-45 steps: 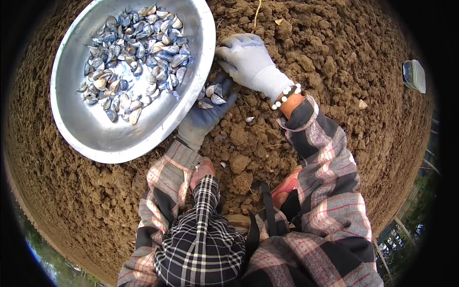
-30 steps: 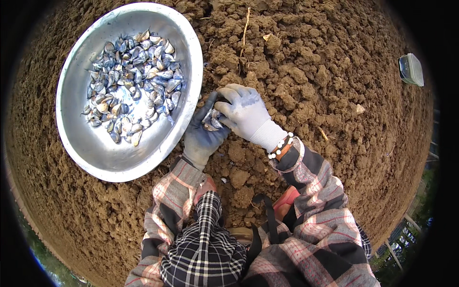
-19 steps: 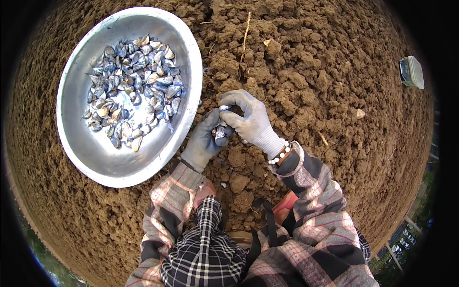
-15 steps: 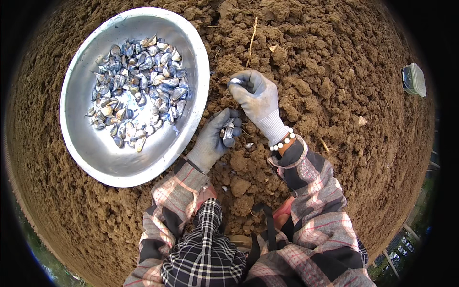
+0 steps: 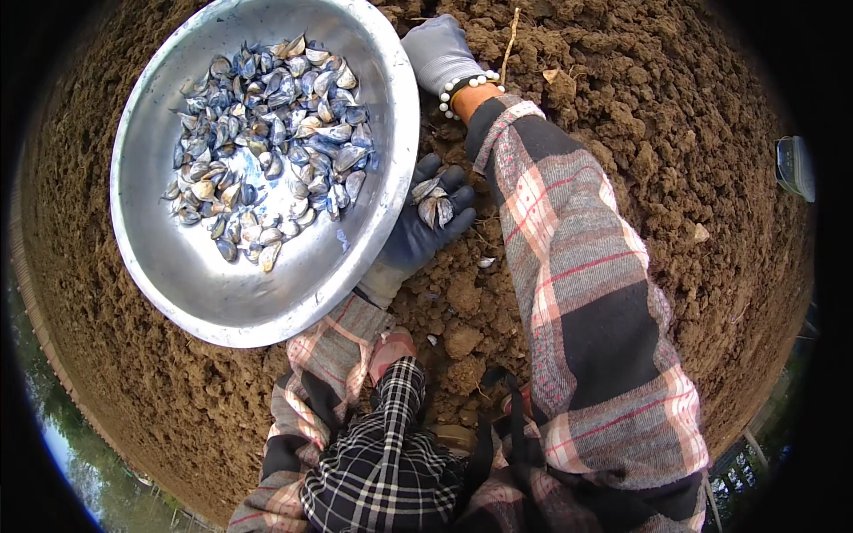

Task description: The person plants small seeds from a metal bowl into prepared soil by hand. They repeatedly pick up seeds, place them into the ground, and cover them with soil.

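Note:
My left hand (image 5: pixel 410 247), in a grey glove with a dark palm, lies palm up beside the basin's right rim. Several garlic cloves (image 5: pixel 434 210) rest in it, with the fingers loosely spread around them. Stretched far forward, my gloved right hand (image 5: pixel 440 53) is at the soil just past the basin's upper right rim. Its fingers are hidden behind the back of the hand, so whatever they hold does not show. A wide metal basin (image 5: pixel 191 280) stands on the left, its bottom covered with many blue-stained garlic cloves (image 5: pixel 275 133).
Lumpy brown soil (image 5: pixel 622 178) spreads all around. A loose clove (image 5: pixel 486 262) lies on it right of my left hand. A dry stalk (image 5: pixel 510 44) sticks up beyond my right wrist. A small clear plastic container (image 5: pixel 793 169) sits at the far right.
My right hand has gone forward and left, from above the left hand to the soil by the basin's far rim. My left hand has turned palm up and its fingers have spread.

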{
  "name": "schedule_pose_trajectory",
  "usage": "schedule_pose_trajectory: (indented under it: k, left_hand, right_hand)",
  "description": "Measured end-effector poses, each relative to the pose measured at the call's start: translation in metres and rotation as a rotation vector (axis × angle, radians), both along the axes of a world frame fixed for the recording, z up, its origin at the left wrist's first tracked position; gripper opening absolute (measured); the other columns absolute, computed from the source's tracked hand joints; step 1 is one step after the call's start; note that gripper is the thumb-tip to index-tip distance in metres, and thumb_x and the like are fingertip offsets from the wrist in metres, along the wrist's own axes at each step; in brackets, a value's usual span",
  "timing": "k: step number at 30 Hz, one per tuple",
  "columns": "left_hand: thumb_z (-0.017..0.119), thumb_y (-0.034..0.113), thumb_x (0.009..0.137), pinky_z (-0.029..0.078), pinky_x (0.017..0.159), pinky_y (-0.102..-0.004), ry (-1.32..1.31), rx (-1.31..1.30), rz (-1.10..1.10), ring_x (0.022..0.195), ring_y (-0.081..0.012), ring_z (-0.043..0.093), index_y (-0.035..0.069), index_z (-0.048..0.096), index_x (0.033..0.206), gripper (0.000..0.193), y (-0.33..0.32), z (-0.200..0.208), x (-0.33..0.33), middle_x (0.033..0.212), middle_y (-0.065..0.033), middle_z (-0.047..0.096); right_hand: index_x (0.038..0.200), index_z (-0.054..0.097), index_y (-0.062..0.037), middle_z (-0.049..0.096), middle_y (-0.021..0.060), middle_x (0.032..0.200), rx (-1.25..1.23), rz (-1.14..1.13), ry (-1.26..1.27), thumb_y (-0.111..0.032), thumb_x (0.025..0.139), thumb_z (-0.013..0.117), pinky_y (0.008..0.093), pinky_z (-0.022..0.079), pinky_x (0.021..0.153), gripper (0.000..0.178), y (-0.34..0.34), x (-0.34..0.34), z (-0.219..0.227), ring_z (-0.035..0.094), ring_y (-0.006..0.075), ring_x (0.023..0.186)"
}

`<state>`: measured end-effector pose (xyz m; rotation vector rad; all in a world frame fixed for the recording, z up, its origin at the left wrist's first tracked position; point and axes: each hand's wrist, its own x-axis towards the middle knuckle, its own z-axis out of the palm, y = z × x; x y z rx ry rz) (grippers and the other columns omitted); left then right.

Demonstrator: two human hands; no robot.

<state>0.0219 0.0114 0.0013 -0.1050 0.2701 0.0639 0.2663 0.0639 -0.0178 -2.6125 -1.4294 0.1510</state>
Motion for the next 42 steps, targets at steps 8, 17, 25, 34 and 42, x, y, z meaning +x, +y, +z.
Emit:
schedule_pose_trajectory:
  k: [8,17,25,34,42]
  left_hand:
    - [0.046,0.026,0.1,0.043,0.103,-0.057,-0.045,0.043,-0.072,0.122,-0.0347,0.053,0.003,0.046,0.134,0.041,-0.005,0.004,-0.015,0.127,-0.0186,0.057]
    - [0.047,0.017,0.098,0.033,0.041,-0.0184,0.459,0.373,-0.405,0.053,-0.0092,0.044,0.001,0.056,0.116,0.026,-0.031,0.056,-0.038,0.072,-0.0019,0.053]
    - [0.058,0.013,0.092,0.044,0.062,-0.0235,0.801,1.468,-0.045,0.068,-0.0112,0.055,-0.001,0.064,0.106,0.021,-0.026,0.033,-0.047,0.08,-0.0063,0.061]
    - [0.061,0.016,0.086,0.051,0.072,-0.0364,0.788,2.294,0.189,0.079,-0.028,0.067,0.002,0.063,0.107,0.026,-0.007,-0.052,-0.051,0.089,-0.0164,0.068]
    - [0.061,0.025,0.085,0.052,0.07,-0.0414,0.811,2.51,0.369,0.078,-0.0351,0.065,0.011,0.066,0.11,0.029,0.0,-0.076,-0.037,0.087,-0.016,0.067]
  right_hand:
    - [0.113,0.066,-0.0151,0.065,0.0086,0.106,-0.162,0.264,-0.228,-0.018,0.084,0.062,0.0427,0.045,0.091,0.029,-0.063,-0.03,0.068,0.059,0.0275,0.107]
    - [0.102,0.066,-0.0165,0.063,0.0048,0.096,0.068,0.231,-0.027,-0.02,0.081,0.067,0.0385,0.048,0.08,0.021,-0.169,-0.114,0.083,0.06,0.0238,0.093]
    - [0.098,0.066,0.0,0.064,0.0187,0.109,-0.377,0.091,0.235,-0.012,0.089,0.056,0.0396,0.049,0.083,0.018,-0.085,-0.13,0.013,0.061,0.0278,0.102]
    - [0.103,0.073,-0.0135,0.072,0.002,0.099,-0.416,0.068,0.31,-0.016,0.091,0.055,0.0406,0.042,0.08,0.022,-0.06,-0.139,0.017,0.066,0.0212,0.094]
    - [0.102,0.07,-0.0116,0.066,0.009,0.098,-0.213,-0.072,0.039,-0.013,0.083,0.062,0.038,0.049,0.078,0.021,-0.088,-0.146,0.043,0.063,0.0258,0.096]
